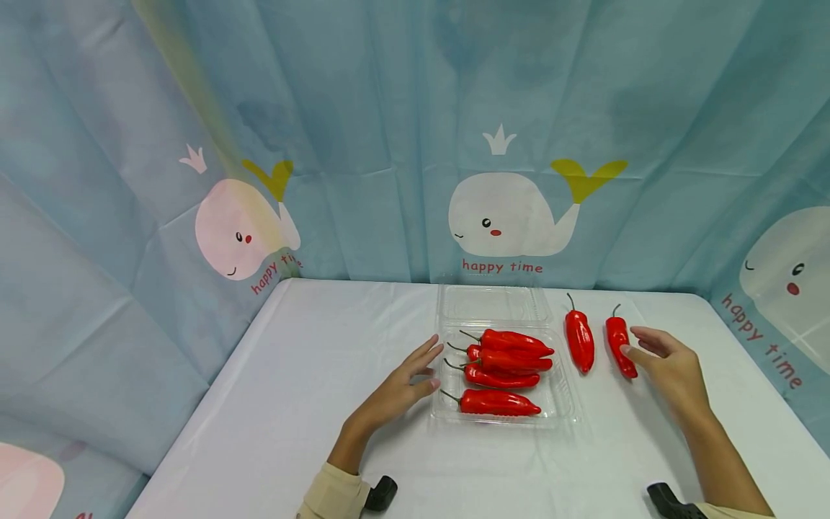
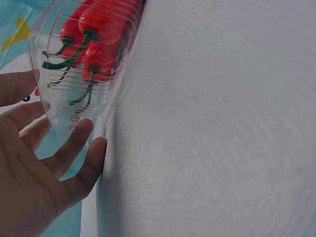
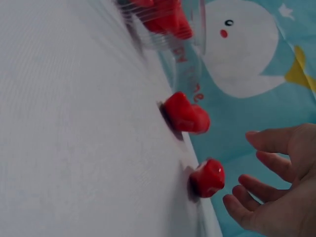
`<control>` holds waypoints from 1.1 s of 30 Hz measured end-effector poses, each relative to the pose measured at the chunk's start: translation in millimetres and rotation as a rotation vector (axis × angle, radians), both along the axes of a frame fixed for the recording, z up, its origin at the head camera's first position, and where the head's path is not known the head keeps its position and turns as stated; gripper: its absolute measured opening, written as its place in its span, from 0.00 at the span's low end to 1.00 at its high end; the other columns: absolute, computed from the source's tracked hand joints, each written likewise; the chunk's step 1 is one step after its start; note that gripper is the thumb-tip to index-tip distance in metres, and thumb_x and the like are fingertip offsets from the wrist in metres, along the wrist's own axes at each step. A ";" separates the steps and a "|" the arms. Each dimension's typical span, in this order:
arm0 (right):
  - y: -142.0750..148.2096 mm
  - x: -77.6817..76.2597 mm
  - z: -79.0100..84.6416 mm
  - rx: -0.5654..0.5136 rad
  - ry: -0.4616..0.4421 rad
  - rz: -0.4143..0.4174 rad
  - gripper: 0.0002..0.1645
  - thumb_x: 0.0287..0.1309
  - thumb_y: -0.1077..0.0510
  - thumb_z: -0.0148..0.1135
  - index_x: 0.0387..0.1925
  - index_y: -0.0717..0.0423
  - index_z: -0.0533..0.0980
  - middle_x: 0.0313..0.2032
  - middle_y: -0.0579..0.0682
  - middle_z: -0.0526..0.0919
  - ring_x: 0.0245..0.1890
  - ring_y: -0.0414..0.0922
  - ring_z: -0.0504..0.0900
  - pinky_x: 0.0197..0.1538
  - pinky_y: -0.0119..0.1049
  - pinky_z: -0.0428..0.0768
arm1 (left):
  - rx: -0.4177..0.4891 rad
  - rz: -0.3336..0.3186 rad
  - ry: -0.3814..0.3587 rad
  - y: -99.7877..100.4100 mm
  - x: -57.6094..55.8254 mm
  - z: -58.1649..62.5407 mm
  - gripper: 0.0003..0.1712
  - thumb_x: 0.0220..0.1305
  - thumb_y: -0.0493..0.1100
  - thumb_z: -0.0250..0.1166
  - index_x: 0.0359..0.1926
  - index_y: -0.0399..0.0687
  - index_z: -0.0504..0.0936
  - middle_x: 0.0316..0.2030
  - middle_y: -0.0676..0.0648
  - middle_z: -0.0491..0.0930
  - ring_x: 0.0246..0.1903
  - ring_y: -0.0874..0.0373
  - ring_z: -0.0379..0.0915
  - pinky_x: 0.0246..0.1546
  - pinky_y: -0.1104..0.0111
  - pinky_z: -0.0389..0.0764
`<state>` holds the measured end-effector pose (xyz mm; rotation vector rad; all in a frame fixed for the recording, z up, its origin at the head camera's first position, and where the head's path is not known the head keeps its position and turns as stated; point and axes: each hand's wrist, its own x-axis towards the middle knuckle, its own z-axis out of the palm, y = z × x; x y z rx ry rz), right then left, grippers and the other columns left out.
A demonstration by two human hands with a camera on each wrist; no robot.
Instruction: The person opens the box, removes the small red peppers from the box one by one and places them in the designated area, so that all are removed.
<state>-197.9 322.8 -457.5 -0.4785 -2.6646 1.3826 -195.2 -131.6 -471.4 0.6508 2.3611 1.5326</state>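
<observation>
A clear plastic clamshell box lies with its lid folded back toward the curtain. Several red chili peppers with dark green stems rest inside, most of them bunched toward the back. My left hand is at the box's left side, fingers spread and fingertips right at the rim. On the table right of the box lie two more peppers, a nearer-to-box pepper and an outer pepper. My right hand hovers beside the outer pepper, its fingers parted around air in the right wrist view.
A white cloth covers the table. Behind it hangs a blue curtain printed with whales, close along the back edge and also at both sides.
</observation>
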 end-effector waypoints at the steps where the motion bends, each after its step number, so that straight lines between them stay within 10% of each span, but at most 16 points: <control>1: -1.7 0.5 1.7 0.005 0.005 0.002 0.40 0.76 0.40 0.58 0.78 0.57 0.66 0.76 0.65 0.68 0.73 0.66 0.67 0.62 0.53 0.84 | -0.002 0.002 0.000 0.0 0.1 0.1 0.37 0.79 0.42 0.57 0.84 0.49 0.58 0.86 0.49 0.45 0.70 0.40 0.71 0.69 0.38 0.73; 4: -6.9 1.9 6.3 0.013 0.019 0.011 0.41 0.76 0.39 0.59 0.79 0.56 0.66 0.77 0.64 0.67 0.73 0.67 0.67 0.64 0.59 0.80 | -0.005 0.004 0.000 0.2 -0.1 -0.2 0.37 0.80 0.41 0.57 0.84 0.50 0.58 0.86 0.50 0.45 0.70 0.40 0.71 0.69 0.38 0.72; 12: -24.7 9.8 18.8 0.027 0.135 0.050 0.41 0.73 0.41 0.65 0.78 0.55 0.68 0.74 0.64 0.72 0.70 0.67 0.70 0.41 0.18 0.81 | -0.009 0.001 -0.002 -0.6 -1.1 -2.0 0.37 0.80 0.42 0.57 0.84 0.50 0.58 0.86 0.51 0.45 0.70 0.41 0.71 0.70 0.39 0.72; 17: -32.9 14.9 25.4 0.030 0.201 0.099 0.39 0.72 0.43 0.66 0.76 0.56 0.69 0.71 0.64 0.73 0.66 0.63 0.74 0.42 0.20 0.82 | -0.008 0.004 -0.002 -0.2 -1.2 -1.9 0.37 0.80 0.42 0.57 0.84 0.50 0.58 0.86 0.52 0.45 0.70 0.41 0.71 0.69 0.39 0.73; 27: -46.7 22.4 36.0 0.029 0.283 0.219 0.37 0.72 0.47 0.68 0.75 0.55 0.70 0.65 0.61 0.78 0.51 0.22 0.76 0.41 0.22 0.84 | -0.010 0.005 0.006 0.1 -1.3 -1.7 0.37 0.80 0.42 0.58 0.84 0.51 0.58 0.86 0.51 0.45 0.70 0.41 0.71 0.70 0.39 0.72; 33: -57.6 25.1 39.8 0.002 0.310 0.313 0.37 0.70 0.51 0.70 0.74 0.56 0.70 0.65 0.61 0.78 0.50 0.23 0.79 0.44 0.21 0.83 | -0.011 0.006 0.005 0.2 -0.4 -1.5 0.37 0.80 0.41 0.58 0.84 0.50 0.59 0.86 0.50 0.45 0.70 0.41 0.72 0.69 0.39 0.72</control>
